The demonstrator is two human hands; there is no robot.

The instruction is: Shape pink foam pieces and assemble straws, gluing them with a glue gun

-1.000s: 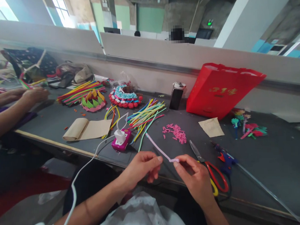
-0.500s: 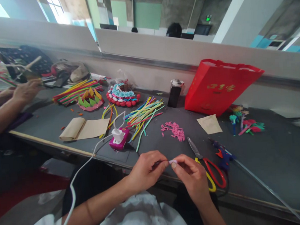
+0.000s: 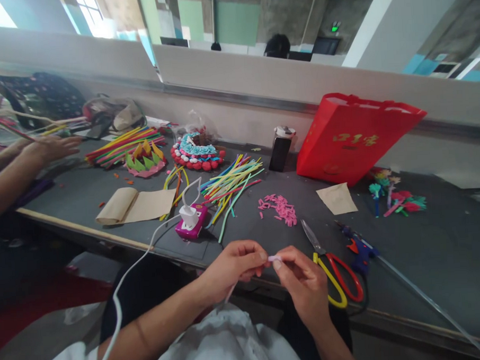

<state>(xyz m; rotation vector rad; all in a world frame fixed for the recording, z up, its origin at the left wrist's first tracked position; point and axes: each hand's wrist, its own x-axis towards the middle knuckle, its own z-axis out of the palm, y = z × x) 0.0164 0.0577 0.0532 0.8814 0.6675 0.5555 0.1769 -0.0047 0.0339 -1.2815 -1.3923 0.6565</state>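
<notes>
My left hand (image 3: 235, 268) and my right hand (image 3: 302, 281) meet over the table's near edge. Both pinch a thin pale pink pipe cleaner (image 3: 273, 258), whose short end shows between the fingertips. Its tail hangs down below my left hand toward my lap. Just right of my right hand lie scissors (image 3: 334, 274) with red and yellow handles. A pile of small pink cut pieces (image 3: 279, 208) lies on the dark table (image 3: 426, 246) beyond my hands.
A spread of coloured pipe cleaners (image 3: 230, 184), a pink power adapter (image 3: 190, 224) with white cable, brown paper (image 3: 133, 205), a red bag (image 3: 351, 138), a dark bottle (image 3: 280, 148) and a blue glue gun (image 3: 358, 246) lie around. Another person's hands (image 3: 47, 148) work at far left.
The long pink pipe cleaner that stretched away over the table has been drawn in. My hands have come together, with its tail hanging below my left hand.
</notes>
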